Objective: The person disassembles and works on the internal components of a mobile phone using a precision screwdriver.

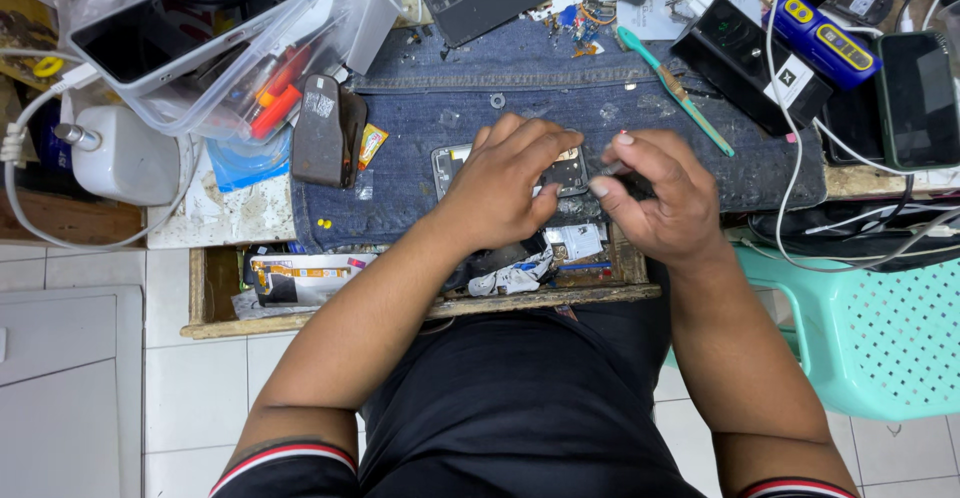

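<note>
1. Two hands meet over an opened phone (560, 170) lying mid-bench on denim cloth (520, 98).
2. Left hand (505, 190) presses the phone, fingers spread apart.
3. Right hand (660, 193) has its grip pinched together on a small dark tool (612, 169).
4. Cluttered bench (225, 220): teal toothbrush (675, 90), clear plastic bin (200, 38); white tiled floor (190, 388), green plastic chair (870, 338).

A clear plastic bin (215, 53) holding a black-screened phone sits at the upper left of the frame, above a white bottle (125, 155). A teal toothbrush (672, 86) lies on the denim cloth (480, 88) at upper centre. A blue-and-yellow tool (822, 42) lies at upper right, and a mint-green plastic stool (860, 333) stands at lower right.
</note>
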